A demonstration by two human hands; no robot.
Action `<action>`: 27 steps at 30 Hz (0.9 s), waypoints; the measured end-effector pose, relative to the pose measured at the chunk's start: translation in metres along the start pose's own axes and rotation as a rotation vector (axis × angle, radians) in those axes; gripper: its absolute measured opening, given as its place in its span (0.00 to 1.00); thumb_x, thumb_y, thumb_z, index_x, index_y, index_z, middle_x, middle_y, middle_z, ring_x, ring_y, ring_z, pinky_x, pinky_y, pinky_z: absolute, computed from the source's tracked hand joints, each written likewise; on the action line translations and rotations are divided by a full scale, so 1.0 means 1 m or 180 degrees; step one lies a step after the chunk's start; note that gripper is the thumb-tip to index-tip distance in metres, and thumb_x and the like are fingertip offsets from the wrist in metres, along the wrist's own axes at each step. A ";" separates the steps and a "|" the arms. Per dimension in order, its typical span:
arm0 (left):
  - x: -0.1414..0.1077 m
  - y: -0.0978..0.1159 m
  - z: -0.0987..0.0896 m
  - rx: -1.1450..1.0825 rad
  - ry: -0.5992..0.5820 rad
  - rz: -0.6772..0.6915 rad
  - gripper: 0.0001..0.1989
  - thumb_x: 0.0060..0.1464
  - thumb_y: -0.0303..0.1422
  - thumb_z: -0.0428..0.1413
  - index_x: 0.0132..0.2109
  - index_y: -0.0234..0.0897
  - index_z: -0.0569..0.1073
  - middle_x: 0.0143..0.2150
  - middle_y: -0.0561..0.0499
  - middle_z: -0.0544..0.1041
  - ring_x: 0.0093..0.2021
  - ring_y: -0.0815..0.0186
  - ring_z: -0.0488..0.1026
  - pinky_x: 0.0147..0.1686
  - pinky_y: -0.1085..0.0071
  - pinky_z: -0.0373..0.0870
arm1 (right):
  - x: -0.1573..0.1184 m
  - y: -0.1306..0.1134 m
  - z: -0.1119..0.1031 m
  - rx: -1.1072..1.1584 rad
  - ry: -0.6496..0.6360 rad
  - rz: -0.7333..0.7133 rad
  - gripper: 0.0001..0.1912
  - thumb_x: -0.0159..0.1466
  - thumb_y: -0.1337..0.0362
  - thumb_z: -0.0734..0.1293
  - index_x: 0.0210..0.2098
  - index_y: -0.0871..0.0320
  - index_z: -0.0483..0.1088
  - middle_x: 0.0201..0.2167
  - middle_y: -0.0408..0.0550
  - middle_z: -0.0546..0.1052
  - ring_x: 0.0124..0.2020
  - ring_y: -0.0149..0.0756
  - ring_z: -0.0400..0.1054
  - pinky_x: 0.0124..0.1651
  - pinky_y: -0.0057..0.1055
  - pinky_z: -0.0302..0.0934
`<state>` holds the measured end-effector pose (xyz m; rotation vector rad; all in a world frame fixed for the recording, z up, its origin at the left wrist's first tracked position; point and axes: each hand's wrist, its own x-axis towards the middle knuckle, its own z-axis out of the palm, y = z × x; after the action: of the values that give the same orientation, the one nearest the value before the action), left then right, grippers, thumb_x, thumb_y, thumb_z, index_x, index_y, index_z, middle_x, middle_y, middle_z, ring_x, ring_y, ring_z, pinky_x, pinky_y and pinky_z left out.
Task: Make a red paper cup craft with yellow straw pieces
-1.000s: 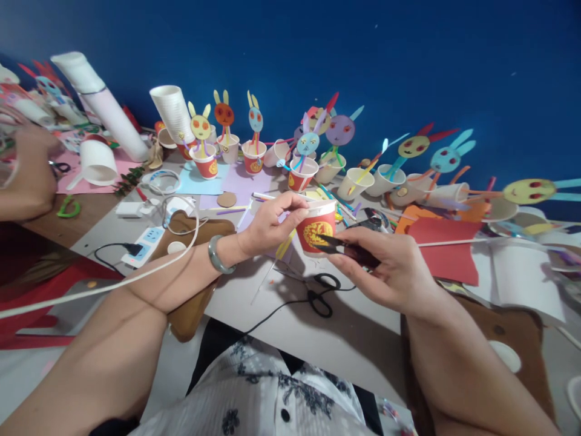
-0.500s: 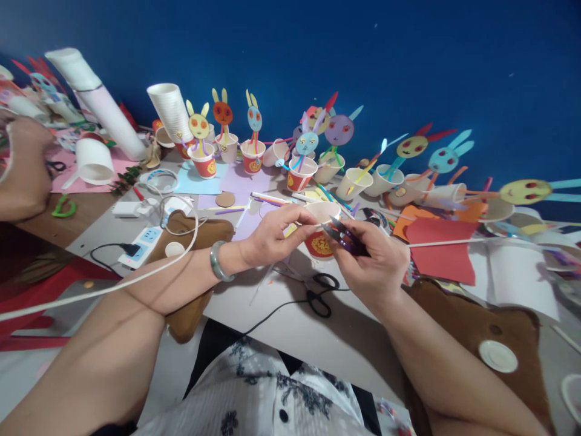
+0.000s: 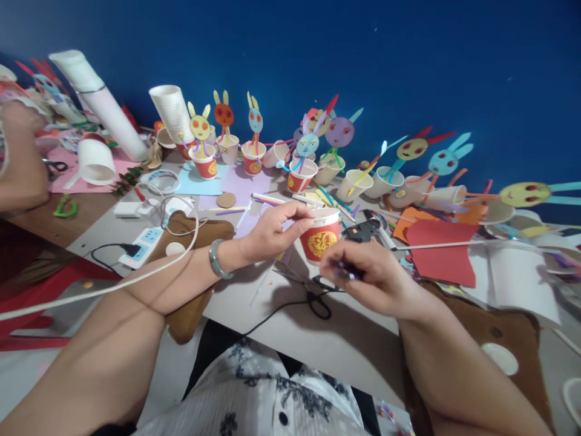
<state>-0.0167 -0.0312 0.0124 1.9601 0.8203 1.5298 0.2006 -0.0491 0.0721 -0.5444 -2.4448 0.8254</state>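
A red paper cup point(image 3: 321, 240) with a yellow print stands in front of me, its rim pinched at the left between the thumb and fingers of my left hand point(image 3: 279, 233). My right hand point(image 3: 370, 272) is curled just right of the cup, closed round a small dark purple tool that is blurred and mostly hidden by the fingers. Below the cup, black-handled scissors point(image 3: 319, 304) lie on the table. Behind it, colored paper strips and pens point(image 3: 272, 200) are scattered. A black device point(image 3: 361, 231) sits behind my right hand.
Cups with paper rabbit figures point(image 3: 256, 154) line the blue wall. A power strip point(image 3: 141, 247) with a white cable lies left, red paper point(image 3: 442, 251) right. A leaning white roll point(image 3: 109, 115) and another person's arm point(image 3: 20, 157) are at the far left.
My right hand has moved down and away from the cup rim, with the dark tool turned in its fingers. More of the cup's front shows. My left hand has shifted slightly at the rim.
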 end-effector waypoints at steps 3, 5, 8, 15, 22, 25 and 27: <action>0.003 -0.001 -0.004 -0.0226 -0.0085 -0.0207 0.14 0.66 0.43 0.56 0.40 0.35 0.74 0.38 0.47 0.80 0.39 0.67 0.77 0.40 0.71 0.74 | -0.004 -0.009 -0.014 0.0189 -0.0595 -0.0225 0.02 0.65 0.68 0.67 0.36 0.55 0.72 0.25 0.39 0.78 0.23 0.26 0.69 0.28 0.23 0.60; 0.005 0.000 -0.007 -0.0361 -0.0199 -0.0303 0.15 0.66 0.44 0.56 0.39 0.35 0.74 0.37 0.48 0.79 0.37 0.68 0.76 0.38 0.71 0.73 | -0.009 -0.011 -0.020 -0.0217 -0.0378 0.0003 0.05 0.66 0.63 0.70 0.41 0.55 0.74 0.26 0.40 0.79 0.22 0.27 0.68 0.27 0.25 0.59; 0.005 0.000 -0.010 -0.0471 -0.0324 -0.0350 0.16 0.65 0.44 0.56 0.38 0.35 0.73 0.36 0.48 0.78 0.35 0.69 0.74 0.36 0.71 0.72 | -0.014 -0.011 -0.025 -0.0977 0.0129 0.0371 0.16 0.66 0.50 0.71 0.44 0.54 0.75 0.28 0.44 0.80 0.21 0.31 0.68 0.24 0.29 0.57; 0.005 0.001 -0.013 -0.0035 -0.0414 0.0035 0.14 0.66 0.43 0.56 0.37 0.36 0.73 0.33 0.49 0.77 0.34 0.68 0.74 0.36 0.70 0.72 | -0.011 -0.003 -0.022 -0.1932 0.0391 0.0560 0.22 0.71 0.45 0.61 0.36 0.54 0.76 0.29 0.50 0.81 0.26 0.39 0.73 0.28 0.33 0.56; 0.004 0.005 -0.012 0.0589 -0.0402 0.0627 0.11 0.67 0.39 0.54 0.37 0.38 0.72 0.31 0.51 0.76 0.33 0.67 0.72 0.38 0.67 0.70 | -0.009 0.001 -0.016 -0.2188 0.0164 0.0653 0.19 0.71 0.49 0.60 0.36 0.56 0.74 0.28 0.49 0.80 0.26 0.38 0.71 0.28 0.32 0.50; 0.004 0.003 -0.012 0.0800 -0.0504 0.0764 0.12 0.68 0.39 0.52 0.37 0.39 0.70 0.29 0.52 0.76 0.32 0.66 0.71 0.45 0.62 0.70 | -0.009 0.001 -0.015 -0.2276 0.0089 0.0703 0.20 0.72 0.49 0.59 0.34 0.56 0.73 0.26 0.48 0.79 0.25 0.37 0.70 0.27 0.32 0.47; 0.003 0.002 -0.012 0.0921 -0.0572 0.0794 0.12 0.68 0.40 0.51 0.37 0.40 0.70 0.29 0.53 0.75 0.31 0.66 0.70 0.50 0.59 0.70 | -0.009 0.000 -0.014 -0.2351 0.0070 0.0752 0.21 0.72 0.48 0.59 0.33 0.55 0.72 0.25 0.47 0.78 0.24 0.36 0.69 0.27 0.32 0.45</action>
<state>-0.0270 -0.0302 0.0188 2.4505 0.7787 1.4019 0.2160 -0.0475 0.0787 -1.1063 -2.6514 -0.0468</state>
